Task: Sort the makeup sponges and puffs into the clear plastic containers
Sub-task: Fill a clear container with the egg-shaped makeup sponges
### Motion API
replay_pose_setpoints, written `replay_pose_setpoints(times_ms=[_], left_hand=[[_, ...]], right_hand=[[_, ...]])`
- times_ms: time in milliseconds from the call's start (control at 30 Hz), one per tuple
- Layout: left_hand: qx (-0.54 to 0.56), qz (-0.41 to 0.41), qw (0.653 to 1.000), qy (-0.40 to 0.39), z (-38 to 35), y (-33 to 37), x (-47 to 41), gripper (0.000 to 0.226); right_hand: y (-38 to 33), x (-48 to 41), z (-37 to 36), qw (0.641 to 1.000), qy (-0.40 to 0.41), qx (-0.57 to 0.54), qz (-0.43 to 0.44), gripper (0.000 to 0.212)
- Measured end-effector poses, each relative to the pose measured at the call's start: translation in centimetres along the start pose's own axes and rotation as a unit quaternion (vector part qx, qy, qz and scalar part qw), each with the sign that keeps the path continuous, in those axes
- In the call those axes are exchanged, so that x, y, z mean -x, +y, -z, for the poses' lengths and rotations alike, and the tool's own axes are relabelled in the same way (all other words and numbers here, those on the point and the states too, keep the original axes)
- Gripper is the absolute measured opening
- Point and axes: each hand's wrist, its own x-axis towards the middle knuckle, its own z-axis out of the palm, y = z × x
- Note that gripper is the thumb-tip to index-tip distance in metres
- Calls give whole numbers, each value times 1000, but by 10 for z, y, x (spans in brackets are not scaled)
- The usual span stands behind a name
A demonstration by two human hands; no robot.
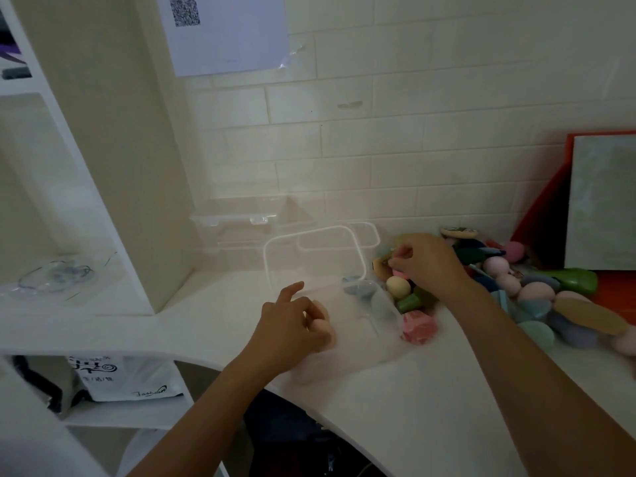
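A heap of coloured makeup sponges and puffs lies on the white counter at the right. My right hand reaches into its left end and pinches a small pink piece. My left hand is curled round a peach sponge near the front clear plastic container, which holds bluish sponges. A taller clear container stands just behind, with another beyond it. A pink sponge and a green one lie beside the front container.
A clear lidded box sits against the tiled wall. A white shelf divider rises at the left with a clear dish beside it. A red-backed board leans at the right. The counter's curved front edge runs below my arms.
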Motion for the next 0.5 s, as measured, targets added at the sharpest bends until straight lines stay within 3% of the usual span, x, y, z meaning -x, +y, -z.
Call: replay_pose_setpoints(times_ms=[100,167,267,400,500], left_hand=[[-5,-3,1000,3,0,1,0,23],[-10,2,1000,-3,-1,-1,0,24],[-12,5,1000,-4,-1,-2,-1,22],[-13,12,1000,-3,-2,-3,-1,22],[-16,17,1000,-10,-3,-2,-2,18]], right_hand=[[12,-1,-19,997,-62,39,-9,29],[16,-3,-29,994,-71,85,-16,25],[17,-4,-33,989,-66,127,-27,36],[16,-4,-31,990,-83,114,-19,13],[19,-3,-29,993,-90,80,-7,16]])
